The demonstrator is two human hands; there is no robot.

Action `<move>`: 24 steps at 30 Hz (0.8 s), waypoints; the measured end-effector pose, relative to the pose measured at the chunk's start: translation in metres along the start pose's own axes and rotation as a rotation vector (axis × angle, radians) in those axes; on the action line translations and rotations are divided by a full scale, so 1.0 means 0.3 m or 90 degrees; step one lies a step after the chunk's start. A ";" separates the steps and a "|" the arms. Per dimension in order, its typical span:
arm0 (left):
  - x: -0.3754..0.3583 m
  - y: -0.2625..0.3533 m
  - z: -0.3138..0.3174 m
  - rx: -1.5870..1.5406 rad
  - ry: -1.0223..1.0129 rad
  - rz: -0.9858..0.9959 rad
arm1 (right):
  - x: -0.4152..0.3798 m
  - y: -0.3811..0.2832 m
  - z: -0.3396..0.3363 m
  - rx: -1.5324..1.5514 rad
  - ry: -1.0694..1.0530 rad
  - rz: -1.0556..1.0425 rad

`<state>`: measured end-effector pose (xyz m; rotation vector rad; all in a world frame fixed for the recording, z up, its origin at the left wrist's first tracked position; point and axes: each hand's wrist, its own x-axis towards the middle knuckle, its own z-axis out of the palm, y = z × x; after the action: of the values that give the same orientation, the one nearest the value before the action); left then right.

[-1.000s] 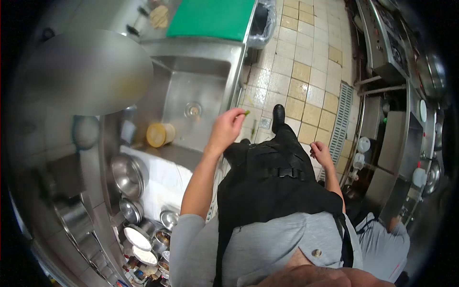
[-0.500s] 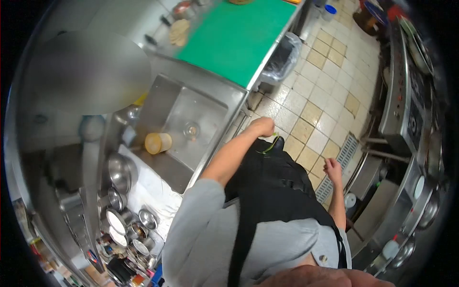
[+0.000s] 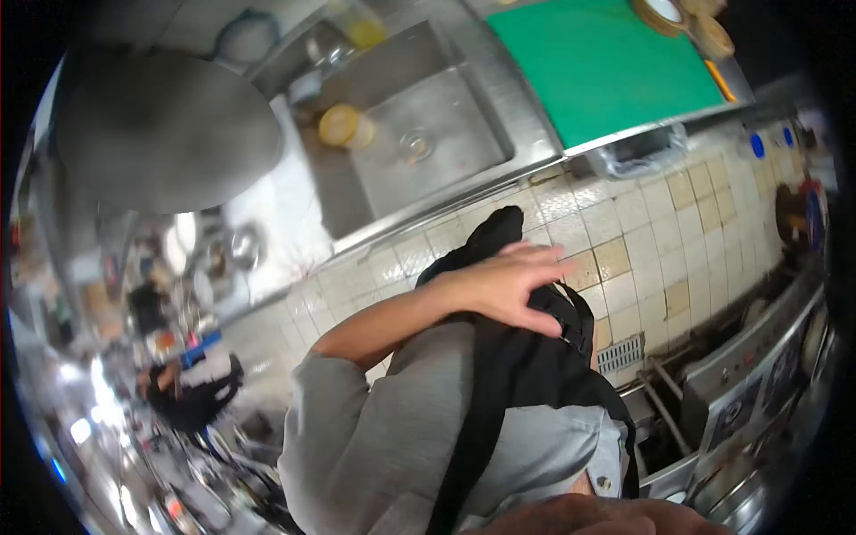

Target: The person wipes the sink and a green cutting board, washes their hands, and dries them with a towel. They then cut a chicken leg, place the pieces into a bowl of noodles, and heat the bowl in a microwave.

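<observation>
My left hand (image 3: 513, 283) is stretched out in front of my black apron (image 3: 526, 357), fingers spread and nothing visible in it. Its thumb lies close to the apron's folds at my waist. My right hand and forearm do not show. Beyond my left hand is the metal sink (image 3: 437, 183), where a tub with a yellow lid (image 3: 341, 127) lies on its side near the left wall.
A green cutting board (image 3: 615, 76) covers the counter right of the sink, above a lined bin (image 3: 637, 160). Pale tiled floor (image 3: 646, 218) leads to a stove (image 3: 753, 370) at the right. Another person (image 3: 192, 392) is at the lower left.
My view has turned, so sink and board sit higher and further right. The green strip at my left hand is gone from sight, and that hand has opened. My right hand has left the view.
</observation>
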<state>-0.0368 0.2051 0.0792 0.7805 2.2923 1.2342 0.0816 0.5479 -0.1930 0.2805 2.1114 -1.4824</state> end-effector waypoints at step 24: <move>-0.675 -1.182 -0.176 0.210 0.335 -0.640 | 0.849 -1.064 0.653 -0.584 -0.072 -0.477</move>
<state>-0.0136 -0.1179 -0.1751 -0.6807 2.7173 0.6083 -0.2169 0.2149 -0.1216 -0.9839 2.6616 -0.6388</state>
